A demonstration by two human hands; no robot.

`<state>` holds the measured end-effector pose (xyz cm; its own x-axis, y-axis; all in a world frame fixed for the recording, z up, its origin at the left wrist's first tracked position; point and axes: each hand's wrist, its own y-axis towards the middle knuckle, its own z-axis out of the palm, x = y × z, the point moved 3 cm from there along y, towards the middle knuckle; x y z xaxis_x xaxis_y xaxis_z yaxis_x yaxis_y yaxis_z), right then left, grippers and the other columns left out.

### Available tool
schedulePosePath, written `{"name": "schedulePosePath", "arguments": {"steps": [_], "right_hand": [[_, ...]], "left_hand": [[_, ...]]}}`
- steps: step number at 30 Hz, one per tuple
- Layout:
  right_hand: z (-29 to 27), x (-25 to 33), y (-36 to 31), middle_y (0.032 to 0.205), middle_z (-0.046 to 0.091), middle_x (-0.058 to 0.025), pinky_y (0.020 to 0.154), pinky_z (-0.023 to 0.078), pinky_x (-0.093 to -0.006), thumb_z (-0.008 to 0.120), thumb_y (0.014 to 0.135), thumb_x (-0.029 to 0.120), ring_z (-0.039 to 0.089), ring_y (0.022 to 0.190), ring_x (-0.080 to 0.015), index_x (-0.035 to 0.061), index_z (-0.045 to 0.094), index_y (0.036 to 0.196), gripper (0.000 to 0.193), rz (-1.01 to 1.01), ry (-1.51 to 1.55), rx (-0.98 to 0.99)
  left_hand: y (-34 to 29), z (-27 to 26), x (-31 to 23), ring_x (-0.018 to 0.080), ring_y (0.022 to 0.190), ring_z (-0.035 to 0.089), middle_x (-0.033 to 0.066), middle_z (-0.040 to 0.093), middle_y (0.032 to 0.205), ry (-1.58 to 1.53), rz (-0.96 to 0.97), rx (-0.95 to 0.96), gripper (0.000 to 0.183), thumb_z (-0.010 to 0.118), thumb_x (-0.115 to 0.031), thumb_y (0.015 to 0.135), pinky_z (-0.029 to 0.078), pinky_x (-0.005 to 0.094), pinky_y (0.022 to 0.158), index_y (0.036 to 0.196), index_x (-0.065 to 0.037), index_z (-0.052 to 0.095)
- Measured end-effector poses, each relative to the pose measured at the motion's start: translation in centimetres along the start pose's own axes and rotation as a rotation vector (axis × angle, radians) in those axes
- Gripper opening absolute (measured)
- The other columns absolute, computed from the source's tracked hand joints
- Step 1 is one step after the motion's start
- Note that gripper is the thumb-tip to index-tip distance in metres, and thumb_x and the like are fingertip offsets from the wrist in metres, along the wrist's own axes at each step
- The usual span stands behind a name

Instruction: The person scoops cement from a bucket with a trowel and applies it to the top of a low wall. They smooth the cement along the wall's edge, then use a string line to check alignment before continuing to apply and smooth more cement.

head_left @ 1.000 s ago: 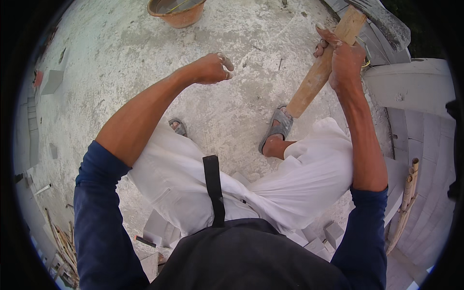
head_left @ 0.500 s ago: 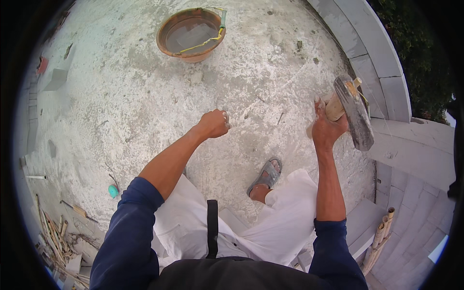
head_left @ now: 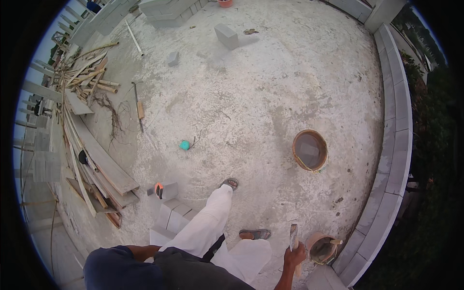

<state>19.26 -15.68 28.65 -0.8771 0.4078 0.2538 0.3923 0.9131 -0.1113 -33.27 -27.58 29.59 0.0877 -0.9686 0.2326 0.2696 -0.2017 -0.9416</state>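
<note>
R hand [head_left: 296, 253]: fist closed, narrow, wrapped round wood-handled tool [head_left: 294, 235]. Worn pale-grey part projects beyond fist; wood end shows on near side. Tool held over the slab [head_left: 261, 121] nr its R edge; shape of head hard to read at this angle. L hand: out of sight behind torso/thigh, only a bit of L forearm [head_left: 143, 252] shows; can't tell if open or holding.

Containers: bucket [head_left: 316, 236] just beside R hand, between it & low wall [head_left: 396, 159], so little room on that side. Grey stuff inside, type unclear; wooden handle [head_left: 337, 241] sticks out over rim, wall side. Basin [head_left: 294, 149] farther fwd, well apart from hand, nearer slab's R edge than L. Holds greyish liquid; thin yellowish line along rim.

Edges/room: low block wall curves along whole R edge of slab, greenery beyond. Wide stretch of slab runs fwd from sandalled feet, betw. wall & plank/bamboo pile [head_left: 104, 159] on L edge. Closer in on L: grey blocks [head_left: 175, 217] by the leg, orange-handled tool [head_left: 158, 190] against them; small teal thing [head_left: 184, 145] fwd of these. Loose block [head_left: 226, 36] nr far edge, block stack [head_left: 171, 12] behind, to its L.
</note>
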Motion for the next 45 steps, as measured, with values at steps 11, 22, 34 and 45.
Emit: {"name": "schedulePosePath", "arguments": {"steps": [11, 22, 34, 45], "right_hand": [[-14.6, 31.0, 13.1, 0.075, 0.067, -0.0226, 0.066, 0.051, -0.0480, 0.081, 0.070, 0.012, 0.067, 0.071, -0.0403, -0.0005, 0.068, 0.090, 0.027, -0.242, 0.109, 0.002], [-9.5, 33.5, 26.3, 0.078, 0.070, -0.0216, 0.068, 0.054, -0.0546, 0.059, 0.088, 0.051, 0.068, 0.075, -0.0429, 0.0052, 0.067, 0.094, 0.047, -0.690, -0.413, 0.369], [-5.3, 48.3, 50.6, 0.082, 0.071, -0.0224, 0.075, 0.053, -0.0521, 0.065, 0.081, 0.060, 0.068, 0.084, -0.0414, 0.0005, 0.069, 0.090, 0.060, -0.680, -0.284, 0.572], [-0.2, 46.6, 74.1, 0.083, 0.071, -0.0225, 0.077, 0.053, -0.0488, 0.071, 0.075, 0.057, 0.069, 0.087, -0.0385, -0.0041, 0.070, 0.087, 0.062, -0.207, -0.071, 0.677]], "left_hand": [[-16.9, 1.4, -0.9, 0.0322, 0.149, 0.023, 0.0134, 0.017, 0.164, -0.698, 0.305, 0.314, 0.085, 0.046, -0.068, 0.095, 0.023, 0.0501, 0.120, 0.159, -0.017, 0.021], [-13.1, -5.5, -19.9, 0.0343, 0.141, 0.038, 0.0088, 0.038, 0.156, -0.580, 0.660, -0.475, 0.065, 0.048, -0.051, 0.099, 0.032, 0.0495, 0.114, 0.151, -0.014, 0.039], [-11.4, -0.5, -40.1, 0.0256, 0.105, 0.068, 0.0070, 0.068, 0.118, -0.375, 0.562, -0.539, 0.034, 0.061, -0.027, 0.092, 0.052, 0.0455, 0.091, 0.122, -0.011, 0.064], [-20.9, -8.6, -76.6, 0.0191, 0.103, 0.066, 0.0079, 0.069, 0.114, 0.125, 0.699, -0.705, 0.021, 0.061, -0.028, 0.091, 0.049, 0.0434, 0.089, 0.097, -0.010, 0.070]]}}
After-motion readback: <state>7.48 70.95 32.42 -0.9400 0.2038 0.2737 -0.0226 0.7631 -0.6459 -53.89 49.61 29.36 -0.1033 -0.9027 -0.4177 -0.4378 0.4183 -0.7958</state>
